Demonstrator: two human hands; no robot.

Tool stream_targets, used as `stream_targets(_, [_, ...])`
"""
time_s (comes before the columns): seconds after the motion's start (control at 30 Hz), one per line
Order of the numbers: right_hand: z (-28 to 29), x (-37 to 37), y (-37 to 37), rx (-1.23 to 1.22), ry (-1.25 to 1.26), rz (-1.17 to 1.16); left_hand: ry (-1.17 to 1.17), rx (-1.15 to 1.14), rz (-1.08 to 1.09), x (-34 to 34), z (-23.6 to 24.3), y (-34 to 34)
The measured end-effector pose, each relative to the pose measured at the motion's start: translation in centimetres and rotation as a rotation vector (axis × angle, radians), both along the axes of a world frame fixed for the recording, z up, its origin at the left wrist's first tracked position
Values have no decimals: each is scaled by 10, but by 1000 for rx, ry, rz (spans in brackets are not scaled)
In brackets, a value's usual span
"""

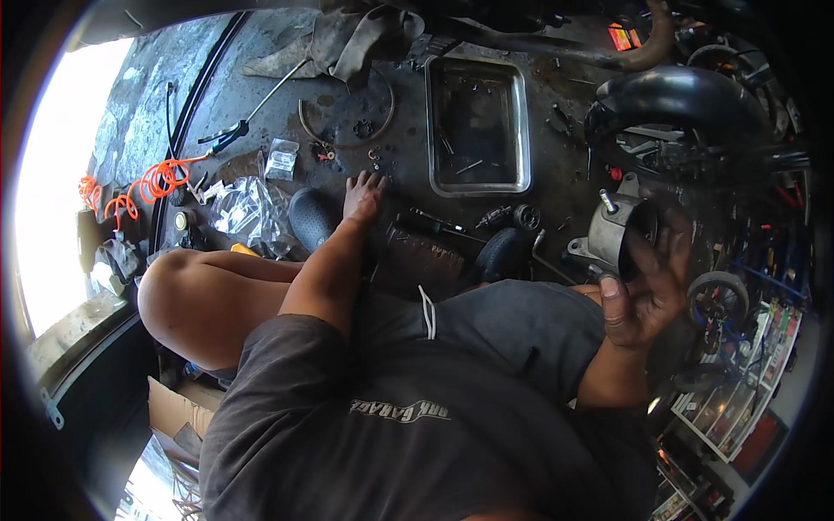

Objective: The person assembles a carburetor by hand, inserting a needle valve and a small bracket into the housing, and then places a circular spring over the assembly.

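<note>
Sitting over the floor (404,130) with the left hand (360,201) planted on it, fingers spread, between the left shoe (313,221) and the lower left corner of the tray (523,130). Holding the right hand (647,304) out at the dark mouth of the grey housing (599,233), with thumb and fingers parted and partly blurred; unable to tell whether pinching the rim or only brushing it. Having the housing out to the right, past the tray's lower right corner and near the right thigh, with a short stud (609,201) on its side; unable to tell whether held up or set down. Facing the tray farther ahead, with thin pieces inside toward its lower edge. Showing a tool (430,224) and a cylinder (510,215) between that edge and the right shoe (501,256). Also showing, just beyond the left hand, a thin hoop (392,111), and toward the floor's left edge a clear bag (256,213), a small packet (281,160) and an orange coiled hose (163,180) leading to an air gun (228,137). Finding a grey cloth (360,48) by the tray's upper left corner, and a black tube (682,97) off its right edge.
</note>
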State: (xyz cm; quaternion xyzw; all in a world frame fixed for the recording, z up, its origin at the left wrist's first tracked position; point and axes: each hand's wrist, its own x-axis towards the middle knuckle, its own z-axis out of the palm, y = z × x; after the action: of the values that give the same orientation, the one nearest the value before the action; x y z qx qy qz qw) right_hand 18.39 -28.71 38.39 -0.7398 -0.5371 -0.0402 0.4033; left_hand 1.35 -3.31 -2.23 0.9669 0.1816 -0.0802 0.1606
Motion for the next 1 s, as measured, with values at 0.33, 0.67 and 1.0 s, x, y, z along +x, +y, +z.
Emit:
stream_targets(0.33, [10, 6, 5, 33, -130, 14, -858, -1266, 437, 109, 192, -55])
stream_targets(0.67, [23, 5, 8, 141, -114, 72, -1033, -2057, 186, 91, 356, -73])
stream_targets(1.0, [27, -8, 6, 115, -83, 82, -1166, -1691, 49, 61, 368, -75])
